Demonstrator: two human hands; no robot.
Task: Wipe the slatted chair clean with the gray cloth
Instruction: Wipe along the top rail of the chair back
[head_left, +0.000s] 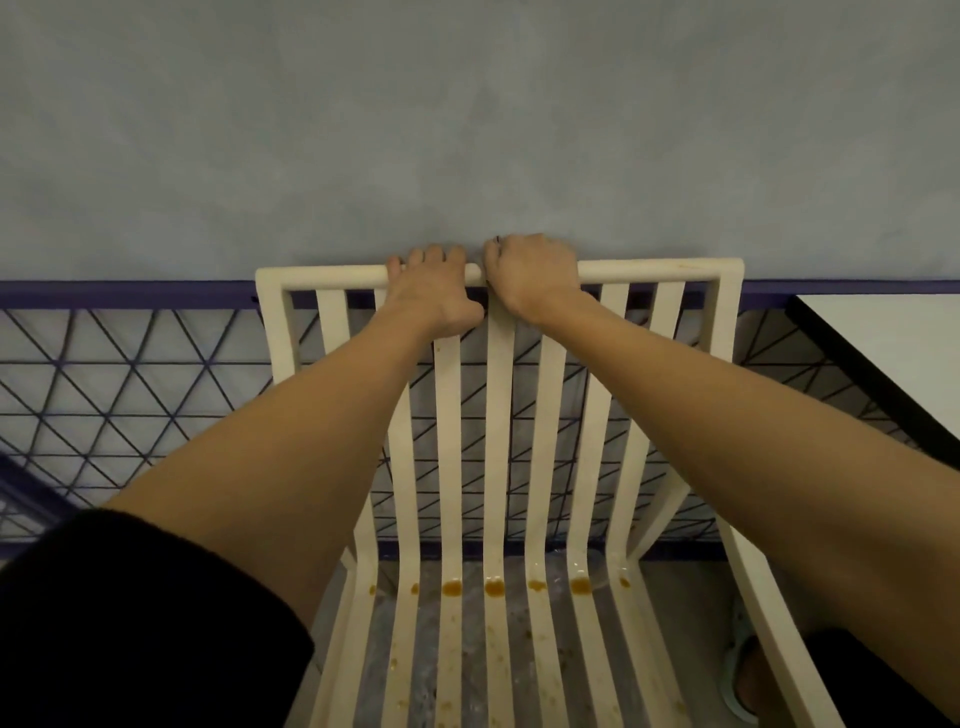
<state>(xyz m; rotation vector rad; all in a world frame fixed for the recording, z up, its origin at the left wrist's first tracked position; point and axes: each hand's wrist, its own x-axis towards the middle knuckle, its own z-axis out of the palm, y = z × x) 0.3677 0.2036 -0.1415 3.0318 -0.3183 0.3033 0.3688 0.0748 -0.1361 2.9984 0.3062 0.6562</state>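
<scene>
A cream slatted chair (727, 322) stands in front of me, its back against a grey wall. My left hand (434, 293) grips the chair's top rail near the middle, fingers curled over it. My right hand (535, 275) grips the same rail just to the right, almost touching the left hand. Orange-brown stains (493, 588) sit in a row where the back slats bend into the seat, with smaller specks spread over the seat slats. No gray cloth is in view.
A grey wall (467, 130) rises behind the chair, with a dark blue wire-grid fence (130, 389) below it. A white table with a dark edge (893, 353) stands at the right. A foot in a light sandal (748, 675) shows at the lower right.
</scene>
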